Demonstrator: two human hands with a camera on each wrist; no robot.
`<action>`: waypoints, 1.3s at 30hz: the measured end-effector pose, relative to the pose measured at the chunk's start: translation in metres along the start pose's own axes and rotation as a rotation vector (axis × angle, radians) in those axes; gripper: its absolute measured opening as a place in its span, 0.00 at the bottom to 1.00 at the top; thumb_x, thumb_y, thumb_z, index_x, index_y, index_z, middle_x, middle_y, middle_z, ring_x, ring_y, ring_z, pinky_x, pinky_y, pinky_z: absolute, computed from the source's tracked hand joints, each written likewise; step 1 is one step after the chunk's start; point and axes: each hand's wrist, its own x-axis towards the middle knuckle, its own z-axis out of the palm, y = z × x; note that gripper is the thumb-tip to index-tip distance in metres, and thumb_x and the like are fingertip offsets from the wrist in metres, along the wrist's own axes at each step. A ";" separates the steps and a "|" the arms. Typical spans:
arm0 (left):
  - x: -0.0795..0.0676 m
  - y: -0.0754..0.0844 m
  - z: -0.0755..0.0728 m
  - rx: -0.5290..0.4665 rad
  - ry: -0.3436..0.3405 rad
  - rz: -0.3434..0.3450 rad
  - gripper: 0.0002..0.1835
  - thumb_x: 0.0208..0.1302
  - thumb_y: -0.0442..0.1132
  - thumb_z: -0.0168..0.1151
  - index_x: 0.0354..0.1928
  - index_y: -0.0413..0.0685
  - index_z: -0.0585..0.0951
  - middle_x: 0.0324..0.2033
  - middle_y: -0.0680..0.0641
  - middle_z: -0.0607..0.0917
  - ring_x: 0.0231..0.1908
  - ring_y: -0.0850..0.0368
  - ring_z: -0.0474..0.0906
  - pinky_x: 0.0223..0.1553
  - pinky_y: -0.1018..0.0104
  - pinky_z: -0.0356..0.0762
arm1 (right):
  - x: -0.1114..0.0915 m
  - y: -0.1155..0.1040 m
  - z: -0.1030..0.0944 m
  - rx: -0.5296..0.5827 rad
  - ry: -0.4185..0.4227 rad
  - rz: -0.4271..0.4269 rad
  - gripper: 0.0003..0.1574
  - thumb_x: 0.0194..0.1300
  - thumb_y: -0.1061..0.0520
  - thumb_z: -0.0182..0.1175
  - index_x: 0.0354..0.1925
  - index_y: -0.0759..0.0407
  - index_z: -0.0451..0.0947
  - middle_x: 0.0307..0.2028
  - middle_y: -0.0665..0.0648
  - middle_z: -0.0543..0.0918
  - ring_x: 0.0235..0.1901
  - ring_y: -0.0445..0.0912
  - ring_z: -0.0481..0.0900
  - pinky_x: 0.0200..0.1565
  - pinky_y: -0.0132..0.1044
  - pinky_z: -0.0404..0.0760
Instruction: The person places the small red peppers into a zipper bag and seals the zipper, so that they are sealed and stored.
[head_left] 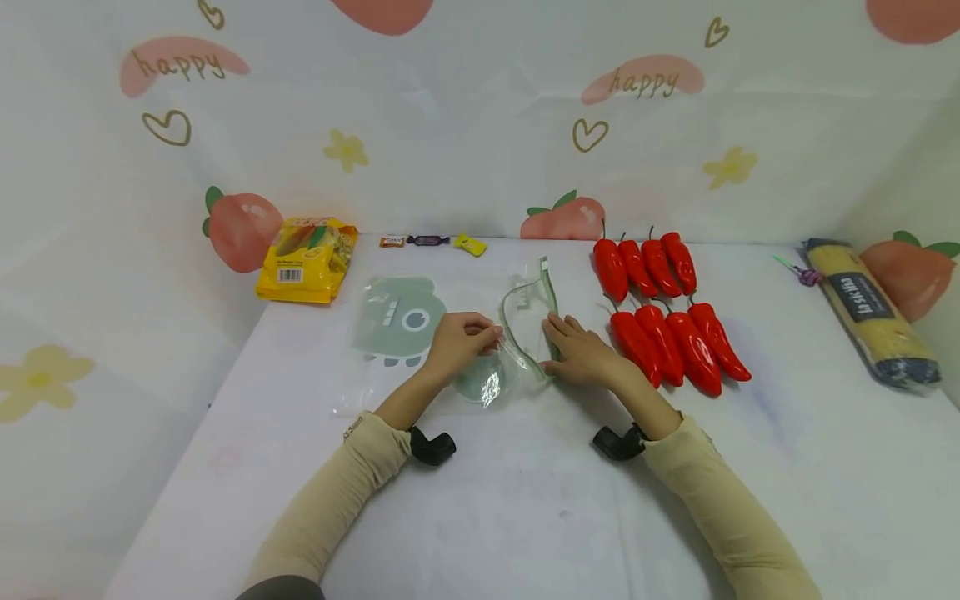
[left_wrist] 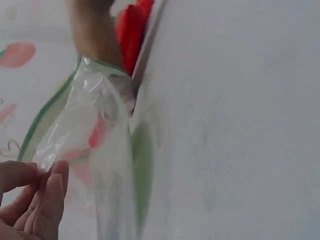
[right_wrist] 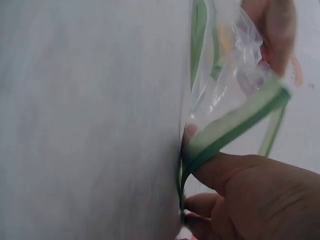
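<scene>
A clear zip bag with a green cartoon print lies flat, its green-edged mouth toward the right and gaping. My left hand pinches the upper layer of plastic and lifts it; the left wrist view shows thumb and fingertips together on the film. At the mouth, my right hand rests with extended fingers on the lower edge, holding it against the table. From the right wrist, the green strip arches over the thumb. Red peppers lie just beyond the right hand.
Several red peppers form two rows at right. Farther right lie a lollipop and a pack of pasta. At the back left stands a yellow snack bag, with small wrapped candies beside it. A printed cloth wall closes off the back.
</scene>
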 end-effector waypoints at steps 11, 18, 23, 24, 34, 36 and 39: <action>-0.001 -0.011 -0.001 -0.496 0.031 -0.274 0.10 0.59 0.28 0.57 0.43 0.32 0.76 0.24 0.52 0.83 0.27 0.64 0.81 0.32 0.74 0.81 | -0.004 0.010 -0.001 0.058 0.033 -0.038 0.47 0.62 0.44 0.55 0.70 0.61 0.46 0.71 0.62 0.47 0.70 0.62 0.44 0.65 0.61 0.53; -0.001 -0.012 0.011 -0.580 0.063 -0.298 0.16 0.59 0.25 0.56 0.51 0.28 0.74 0.26 0.51 0.84 0.27 0.63 0.82 0.30 0.75 0.81 | -0.023 0.026 -0.010 0.225 0.177 -0.087 0.45 0.64 0.48 0.54 0.71 0.51 0.44 0.70 0.59 0.53 0.69 0.57 0.51 0.64 0.57 0.60; -0.002 -0.010 0.015 -0.580 0.042 -0.291 0.15 0.59 0.25 0.56 0.48 0.29 0.74 0.26 0.51 0.84 0.28 0.64 0.83 0.31 0.75 0.81 | -0.040 0.048 -0.022 0.272 0.428 -0.034 0.41 0.62 0.55 0.58 0.69 0.55 0.52 0.64 0.63 0.65 0.60 0.58 0.66 0.55 0.57 0.72; -0.002 -0.010 0.015 -0.574 0.034 -0.287 0.14 0.59 0.25 0.56 0.48 0.29 0.74 0.26 0.51 0.84 0.28 0.64 0.83 0.31 0.75 0.81 | -0.042 0.052 -0.024 0.271 0.474 -0.014 0.40 0.62 0.56 0.58 0.68 0.57 0.54 0.63 0.64 0.67 0.58 0.58 0.68 0.53 0.57 0.74; -0.001 -0.013 0.020 -0.515 -0.010 -0.232 0.12 0.59 0.25 0.56 0.45 0.28 0.75 0.24 0.52 0.85 0.27 0.64 0.83 0.29 0.75 0.81 | -0.037 0.059 -0.022 0.301 0.435 0.155 0.34 0.63 0.57 0.56 0.65 0.62 0.60 0.60 0.67 0.69 0.60 0.61 0.66 0.55 0.58 0.72; -0.001 -0.013 0.021 -0.504 -0.017 -0.216 0.12 0.58 0.25 0.56 0.45 0.28 0.75 0.25 0.52 0.85 0.27 0.64 0.83 0.29 0.74 0.81 | -0.035 0.056 -0.020 0.291 0.400 0.164 0.34 0.62 0.56 0.57 0.64 0.64 0.61 0.58 0.67 0.72 0.57 0.60 0.69 0.53 0.55 0.75; -0.001 -0.011 0.023 -0.496 -0.022 -0.193 0.12 0.58 0.25 0.57 0.45 0.27 0.75 0.25 0.52 0.85 0.27 0.63 0.83 0.29 0.74 0.81 | -0.032 0.050 -0.019 0.274 0.341 0.183 0.36 0.60 0.54 0.59 0.63 0.65 0.62 0.55 0.67 0.74 0.49 0.57 0.72 0.44 0.47 0.81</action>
